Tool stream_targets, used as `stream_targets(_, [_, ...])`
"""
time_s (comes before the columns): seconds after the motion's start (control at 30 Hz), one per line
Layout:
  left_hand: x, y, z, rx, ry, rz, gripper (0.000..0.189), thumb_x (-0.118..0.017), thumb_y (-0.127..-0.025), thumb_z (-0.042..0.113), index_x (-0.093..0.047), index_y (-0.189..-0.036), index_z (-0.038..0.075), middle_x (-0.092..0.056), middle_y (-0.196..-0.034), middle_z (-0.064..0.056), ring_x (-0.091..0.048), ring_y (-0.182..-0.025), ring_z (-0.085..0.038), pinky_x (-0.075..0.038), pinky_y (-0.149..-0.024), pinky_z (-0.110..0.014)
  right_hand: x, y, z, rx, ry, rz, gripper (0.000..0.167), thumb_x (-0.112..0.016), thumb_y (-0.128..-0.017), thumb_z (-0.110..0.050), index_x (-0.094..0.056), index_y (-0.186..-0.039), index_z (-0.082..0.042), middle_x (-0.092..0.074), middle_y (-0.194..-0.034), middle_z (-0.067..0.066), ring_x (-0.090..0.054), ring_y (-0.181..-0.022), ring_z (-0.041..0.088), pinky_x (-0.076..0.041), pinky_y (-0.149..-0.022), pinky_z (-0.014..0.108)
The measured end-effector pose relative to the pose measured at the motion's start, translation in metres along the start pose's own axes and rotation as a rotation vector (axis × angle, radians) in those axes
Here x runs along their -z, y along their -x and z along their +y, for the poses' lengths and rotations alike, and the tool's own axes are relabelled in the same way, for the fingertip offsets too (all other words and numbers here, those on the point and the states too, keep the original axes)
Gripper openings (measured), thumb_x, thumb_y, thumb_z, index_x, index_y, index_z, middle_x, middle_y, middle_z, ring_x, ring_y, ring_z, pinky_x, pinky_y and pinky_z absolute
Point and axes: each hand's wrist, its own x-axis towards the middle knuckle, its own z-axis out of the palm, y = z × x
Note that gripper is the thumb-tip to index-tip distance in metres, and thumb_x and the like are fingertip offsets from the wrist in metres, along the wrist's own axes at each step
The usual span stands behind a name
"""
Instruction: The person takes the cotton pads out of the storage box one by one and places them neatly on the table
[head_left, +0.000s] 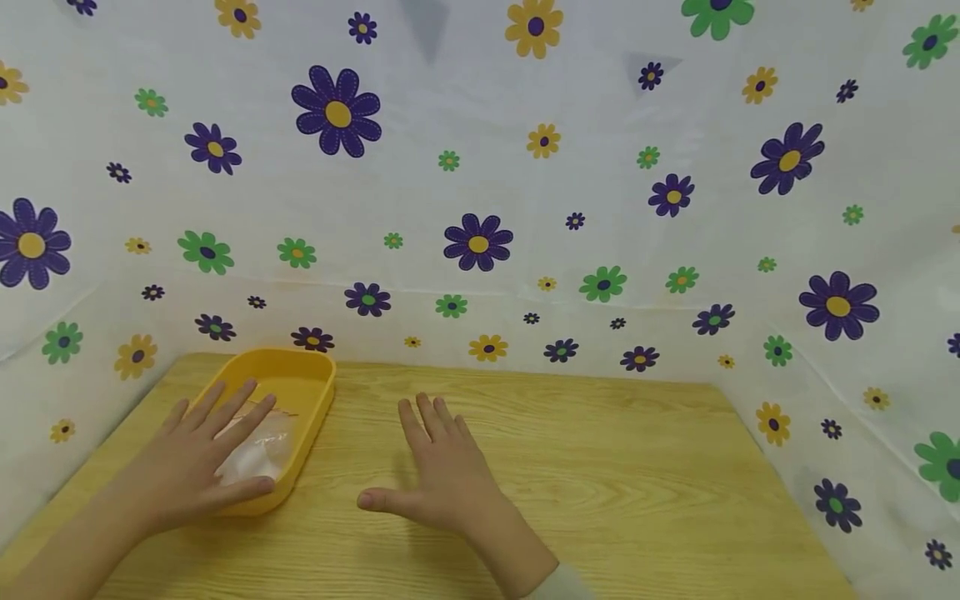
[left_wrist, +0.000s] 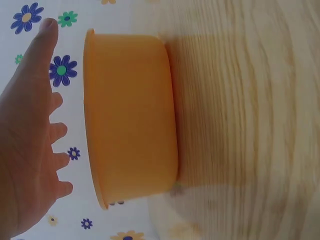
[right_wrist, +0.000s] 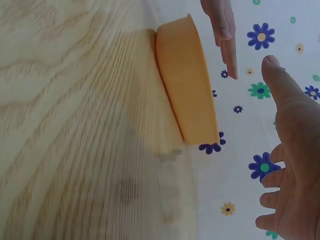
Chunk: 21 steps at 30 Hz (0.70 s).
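A yellow-orange plastic tray (head_left: 324, 400) stands at the left of the wooden table, with a clear plastic bag (head_left: 262, 446) of something white inside. Over the tray hovers my left hand (head_left: 191, 471), fingers spread and straight, hiding part of the bag. In the left wrist view that hand (left_wrist: 30, 135) is above the tray's rim, apart from the tray wall (left_wrist: 130, 115). My right hand (head_left: 442, 479) hangs over the table to the right of the tray, thumb out and fingers extended, holding nothing. The right wrist view shows it (right_wrist: 295, 165) raised off the tabletop.
The wooden table (head_left: 600, 475) is bordered at the back and sides by a white cloth (head_left: 420, 92) printed with purple, green and yellow flowers. The tray's far end lies close to the back cloth.
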Motion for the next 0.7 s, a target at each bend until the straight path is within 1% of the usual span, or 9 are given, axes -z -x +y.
stream_targets(0.13, [0.001, 0.008, -0.014, 0.015, 0.011, -0.024, 0.098, -0.066, -0.087, 0.061, -0.015, -0.162, 0.025, 0.000, -0.169, -0.005, 0.014, -0.153, -0.033, 0.026, -0.115, -0.046, -0.006, -0.009, -0.012, 0.009, 0.015, -0.020, 0.115, -0.036, -0.076, -0.094, -0.007, -0.162, -0.023, -0.007, -0.169, 0.004, -0.006, -0.155, 0.026, -0.016, -0.124, 0.049])
stream_targets(0.2, [0.000, 0.012, -0.022, 0.026, 0.025, -0.045, 0.097, -0.066, -0.088, 0.059, -0.014, -0.162, 0.024, 0.003, -0.169, -0.004, 0.012, -0.153, -0.037, 0.024, -0.115, -0.052, -0.010, -0.012, -0.019, 0.015, 0.013, -0.034, 0.115, -0.035, -0.075, -0.094, -0.007, -0.162, -0.024, -0.007, -0.169, 0.003, -0.006, -0.155, 0.025, -0.017, -0.124, 0.048])
stream_targets(0.33, [-0.004, 0.018, -0.036, 0.047, 0.033, -0.061, 0.097, -0.066, -0.088, 0.058, -0.015, -0.162, 0.021, 0.000, -0.169, -0.009, 0.009, -0.152, -0.042, 0.024, -0.114, -0.054, -0.017, -0.016, -0.029, 0.030, 0.018, -0.053, 0.114, -0.034, -0.075, -0.094, -0.009, -0.162, -0.025, -0.008, -0.169, 0.003, -0.006, -0.155, 0.025, -0.017, -0.124, 0.047])
stream_targets(0.4, [-0.005, 0.021, -0.039, 0.067, 0.021, -0.069, 0.099, -0.066, -0.088, 0.059, -0.013, -0.162, 0.021, 0.002, -0.169, -0.011, 0.010, -0.151, -0.046, 0.023, -0.113, -0.057, -0.020, -0.017, -0.033, 0.040, 0.028, -0.059, 0.113, -0.034, -0.076, -0.094, -0.010, -0.162, -0.024, -0.008, -0.169, 0.003, -0.007, -0.155, 0.026, -0.018, -0.124, 0.047])
stream_targets(0.43, [-0.005, 0.022, -0.041, 0.078, 0.016, -0.072, 0.100, -0.066, -0.088, 0.060, -0.012, -0.162, 0.021, 0.003, -0.168, -0.012, 0.011, -0.150, -0.046, 0.026, -0.112, -0.054, -0.021, -0.017, -0.034, 0.044, 0.032, -0.062, 0.113, -0.033, -0.076, -0.094, -0.011, -0.162, -0.024, -0.008, -0.169, 0.003, -0.007, -0.155, 0.026, -0.018, -0.124, 0.047])
stream_targets(0.47, [-0.005, 0.024, -0.042, 0.089, 0.012, -0.080, 0.101, -0.066, -0.087, 0.060, -0.011, -0.162, 0.020, 0.006, -0.168, -0.011, 0.012, -0.150, -0.047, 0.027, -0.111, -0.054, -0.022, -0.017, -0.035, 0.047, 0.037, -0.062, 0.113, -0.033, -0.076, -0.094, -0.011, -0.162, -0.024, -0.008, -0.169, 0.003, -0.008, -0.155, 0.027, -0.018, -0.123, 0.047])
stream_targets(0.57, [-0.005, 0.026, -0.046, 0.124, 0.009, -0.123, 0.103, -0.063, -0.089, 0.062, -0.004, -0.162, 0.020, 0.013, -0.167, -0.010, 0.015, -0.147, -0.051, 0.028, -0.109, -0.057, -0.024, -0.019, -0.037, 0.051, 0.041, -0.070, 0.113, -0.033, -0.076, -0.094, -0.012, -0.162, -0.023, -0.009, -0.169, 0.003, -0.009, -0.155, 0.027, -0.018, -0.123, 0.047])
stream_targets(0.63, [-0.007, 0.027, -0.049, 0.139, 0.039, -0.151, 0.101, -0.060, -0.091, 0.061, -0.003, -0.162, 0.017, 0.011, -0.167, -0.013, 0.013, -0.147, -0.053, 0.028, -0.109, -0.057, -0.028, -0.021, -0.039, 0.052, 0.037, -0.081, 0.113, -0.032, -0.076, -0.094, -0.012, -0.162, -0.024, -0.010, -0.169, 0.003, -0.008, -0.155, 0.027, -0.018, -0.123, 0.047])
stream_targets(0.7, [-0.010, 0.027, -0.052, 0.153, 0.081, -0.186, 0.099, -0.057, -0.094, 0.060, -0.003, -0.161, 0.013, 0.007, -0.167, -0.016, 0.009, -0.146, -0.056, 0.025, -0.110, -0.060, -0.031, -0.024, -0.042, 0.057, 0.036, -0.087, 0.113, -0.032, -0.076, -0.095, -0.012, -0.162, -0.024, -0.011, -0.168, 0.003, -0.008, -0.155, 0.027, -0.019, -0.123, 0.048])
